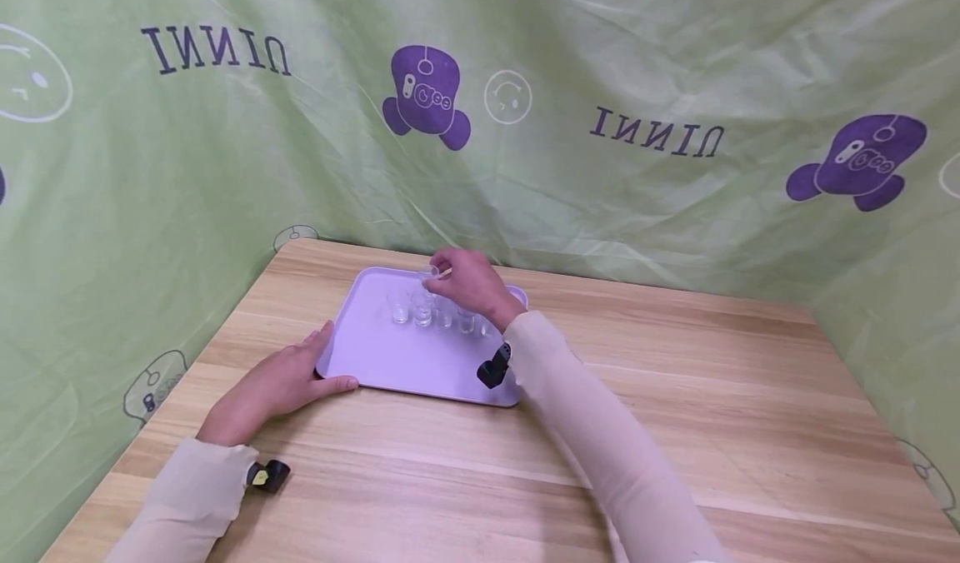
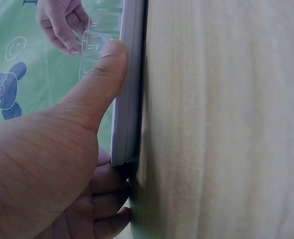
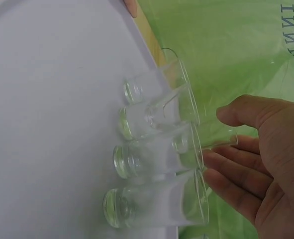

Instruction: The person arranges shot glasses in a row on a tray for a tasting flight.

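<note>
A pale purple tray (image 1: 397,363) lies on the wooden table, with a row of small clear shot glasses (image 1: 422,311) standing upright across it. My left hand (image 1: 288,380) holds the tray's near left corner, thumb along the front rim and fingers around the left side. In the left wrist view, that thumb (image 2: 99,79) rests against the tray's edge (image 2: 124,109). At the far side of the row, my right hand (image 1: 472,284) pinches another shot glass (image 1: 429,276) between thumb and fingers. The right wrist view has this glass (image 3: 221,137) partly hidden behind the row.
The wooden table (image 1: 675,405) extends right of the tray and toward me. A green printed cloth (image 1: 562,188) hangs close behind the table's far edge and along its left side. Neighbouring glasses (image 3: 156,199) stand very near my right fingers.
</note>
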Tool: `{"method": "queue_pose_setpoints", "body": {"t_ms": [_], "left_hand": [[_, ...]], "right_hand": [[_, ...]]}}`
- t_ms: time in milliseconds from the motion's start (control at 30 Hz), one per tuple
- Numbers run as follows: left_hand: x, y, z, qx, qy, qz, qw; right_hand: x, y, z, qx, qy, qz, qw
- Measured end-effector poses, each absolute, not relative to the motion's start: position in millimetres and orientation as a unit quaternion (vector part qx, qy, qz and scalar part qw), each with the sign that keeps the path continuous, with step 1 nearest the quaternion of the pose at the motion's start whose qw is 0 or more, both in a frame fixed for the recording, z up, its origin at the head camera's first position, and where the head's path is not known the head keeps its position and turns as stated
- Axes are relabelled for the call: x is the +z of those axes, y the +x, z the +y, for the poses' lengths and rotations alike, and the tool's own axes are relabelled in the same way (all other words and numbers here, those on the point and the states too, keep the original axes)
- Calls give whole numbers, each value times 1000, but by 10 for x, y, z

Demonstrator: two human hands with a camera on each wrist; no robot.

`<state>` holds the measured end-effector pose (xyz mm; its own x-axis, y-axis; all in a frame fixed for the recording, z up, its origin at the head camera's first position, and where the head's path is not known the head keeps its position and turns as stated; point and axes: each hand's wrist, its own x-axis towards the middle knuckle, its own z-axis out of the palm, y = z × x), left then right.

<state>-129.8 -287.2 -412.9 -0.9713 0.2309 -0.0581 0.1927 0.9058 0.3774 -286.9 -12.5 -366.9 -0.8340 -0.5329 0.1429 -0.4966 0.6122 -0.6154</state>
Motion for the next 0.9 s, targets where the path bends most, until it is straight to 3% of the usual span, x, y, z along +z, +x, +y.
{"method": "queue_pose_setpoints", "body": {"t_ms": [900], "left_hand": [[-4150,-1309,-2873,192,107,974,55]], "right_hand": [[-3701,-2879,-524,-344,-297,890,39]]}}
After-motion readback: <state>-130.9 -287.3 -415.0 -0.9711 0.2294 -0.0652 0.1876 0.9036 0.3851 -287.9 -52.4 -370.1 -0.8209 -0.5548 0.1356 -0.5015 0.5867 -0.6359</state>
